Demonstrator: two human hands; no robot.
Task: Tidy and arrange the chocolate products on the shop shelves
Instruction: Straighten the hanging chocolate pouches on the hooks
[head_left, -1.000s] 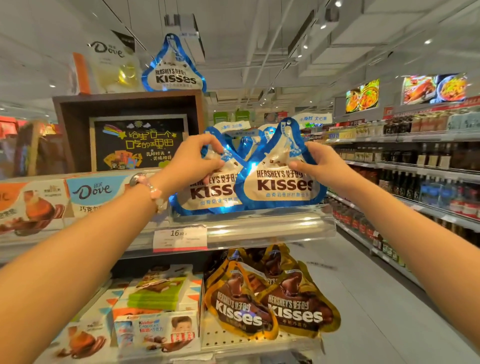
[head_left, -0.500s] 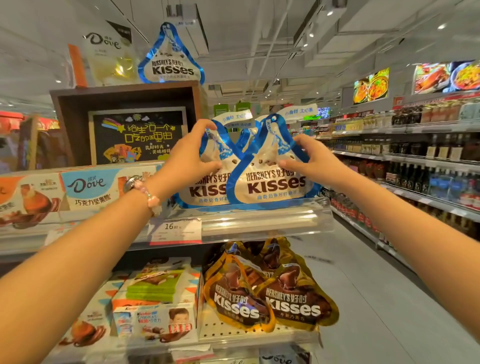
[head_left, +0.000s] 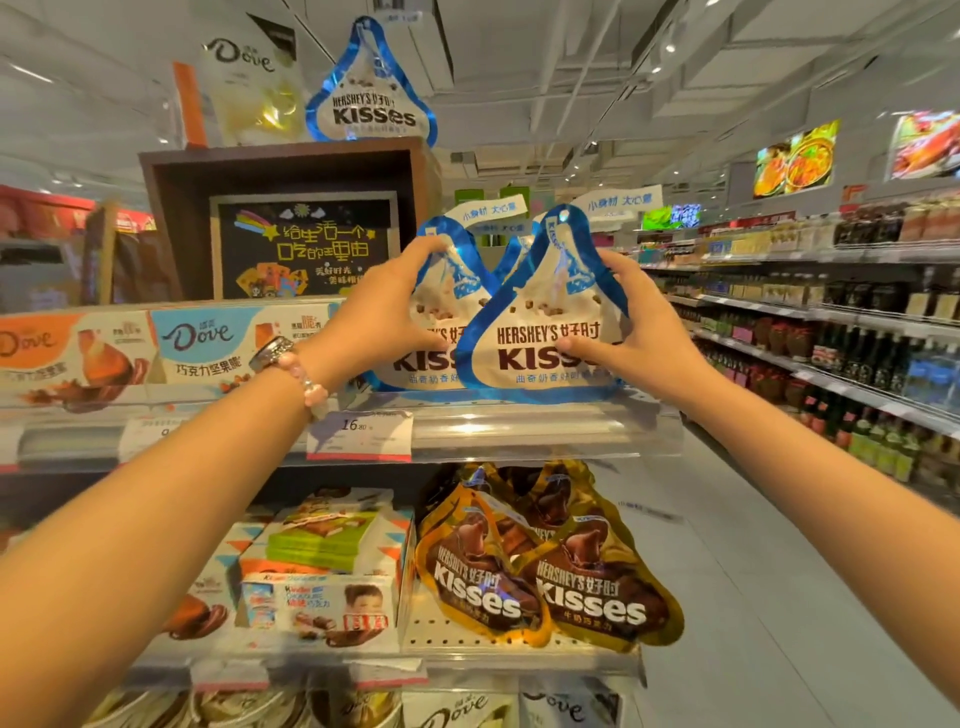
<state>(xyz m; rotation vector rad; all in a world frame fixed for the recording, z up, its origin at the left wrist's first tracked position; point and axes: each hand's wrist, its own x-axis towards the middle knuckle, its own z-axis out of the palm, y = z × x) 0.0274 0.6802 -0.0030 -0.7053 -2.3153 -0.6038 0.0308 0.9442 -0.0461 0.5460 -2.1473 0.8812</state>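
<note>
— At the upper shelf (head_left: 545, 431) of a shop's chocolate display, what are the two hands doing?

— Both are gripping blue-and-white Kisses bags standing on it. The left hand (head_left: 384, 306) is curling round the rear bag (head_left: 441, 312), thumb on its front; the right hand (head_left: 628, 327) is clasping the front bag (head_left: 540, 332), which is overlapping the rear one.

— And around them?

— Dove boxes (head_left: 202, 343) are lining the same shelf to the left, beside a price tag (head_left: 358, 434). Gold Kisses bags (head_left: 550, 571) are lying on the lower shelf (head_left: 467, 644), with Kinder boxes (head_left: 317, 608) just beside them.
</note>
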